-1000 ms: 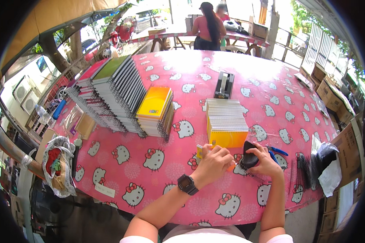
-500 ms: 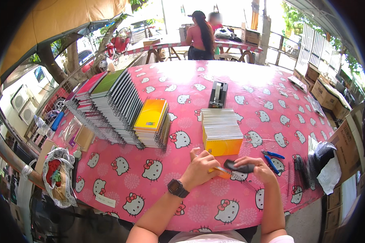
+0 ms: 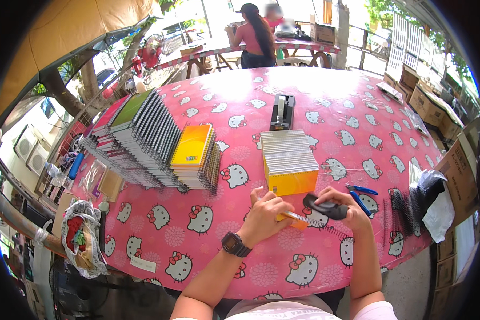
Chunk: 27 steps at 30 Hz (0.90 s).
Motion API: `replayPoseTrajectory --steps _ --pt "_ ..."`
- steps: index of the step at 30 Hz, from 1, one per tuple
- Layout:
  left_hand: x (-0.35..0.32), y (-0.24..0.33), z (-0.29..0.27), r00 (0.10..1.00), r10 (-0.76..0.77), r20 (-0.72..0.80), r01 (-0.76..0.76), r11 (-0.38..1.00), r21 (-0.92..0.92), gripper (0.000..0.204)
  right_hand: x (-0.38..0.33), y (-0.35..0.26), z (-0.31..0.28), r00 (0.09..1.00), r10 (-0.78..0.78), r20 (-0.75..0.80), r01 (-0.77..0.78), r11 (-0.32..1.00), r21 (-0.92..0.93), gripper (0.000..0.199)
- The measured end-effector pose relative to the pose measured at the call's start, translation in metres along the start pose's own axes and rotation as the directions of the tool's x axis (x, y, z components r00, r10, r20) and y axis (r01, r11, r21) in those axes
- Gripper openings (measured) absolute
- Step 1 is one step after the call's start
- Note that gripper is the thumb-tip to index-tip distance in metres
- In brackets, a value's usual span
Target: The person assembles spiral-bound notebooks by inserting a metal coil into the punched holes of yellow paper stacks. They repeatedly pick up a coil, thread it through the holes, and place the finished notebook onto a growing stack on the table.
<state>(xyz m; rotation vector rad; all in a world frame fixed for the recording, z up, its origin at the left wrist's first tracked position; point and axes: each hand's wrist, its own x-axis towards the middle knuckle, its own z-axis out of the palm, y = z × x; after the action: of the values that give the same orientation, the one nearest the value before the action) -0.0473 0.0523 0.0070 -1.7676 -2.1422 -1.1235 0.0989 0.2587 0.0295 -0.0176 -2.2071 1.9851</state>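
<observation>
My left hand (image 3: 265, 214), with a dark watch on its wrist, grips a small orange notebook (image 3: 298, 224) low over the table. A thin spiral coil (image 3: 333, 230) runs along the notebook's edge and trails off its right end, below my right hand. Closed around a rounded black handheld tool (image 3: 326, 207), my right hand (image 3: 351, 207) is just right of the notebook; the tool is apart from it. Directly beyond stands a row of yellow-covered pads (image 3: 290, 184), page edges up. Blue-handled pliers (image 3: 361, 201) lie right of my right hand.
Tall stacks of spiral notebooks (image 3: 144, 138) and a shorter yellow stack (image 3: 192, 146) stand left. A black tape dispenser (image 3: 282, 113) sits behind the pads. Black coils (image 3: 402, 213) lie right, near cardboard boxes (image 3: 461, 165). A plastic bag (image 3: 82, 240) hangs at the left edge. People work beyond.
My right hand and the black tool have drawn a little away from the notebook, up and right. More of the trailing coil shows. The whole view has shifted slightly.
</observation>
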Motion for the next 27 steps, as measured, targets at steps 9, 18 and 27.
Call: replayPoseTrajectory --steps 9,18,27 --pt "-0.002 0.004 0.004 0.997 -0.067 0.027 0.068 0.997 -0.027 0.074 -0.001 -0.003 0.008 0.996 0.06 0.059 -0.041 0.956 -0.292 0.059" --pt "0.0 0.005 0.007 0.994 -0.043 -0.1 0.042 0.999 -0.013 0.084 0.002 0.003 0.015 0.948 0.127 -0.29 -0.289 0.722 -0.629 0.061" --pt "-0.009 -0.024 0.029 0.962 -0.247 0.117 0.265 0.745 -0.612 0.067 0.005 0.014 0.014 0.963 0.157 -0.218 -0.239 0.873 -0.424 0.049"
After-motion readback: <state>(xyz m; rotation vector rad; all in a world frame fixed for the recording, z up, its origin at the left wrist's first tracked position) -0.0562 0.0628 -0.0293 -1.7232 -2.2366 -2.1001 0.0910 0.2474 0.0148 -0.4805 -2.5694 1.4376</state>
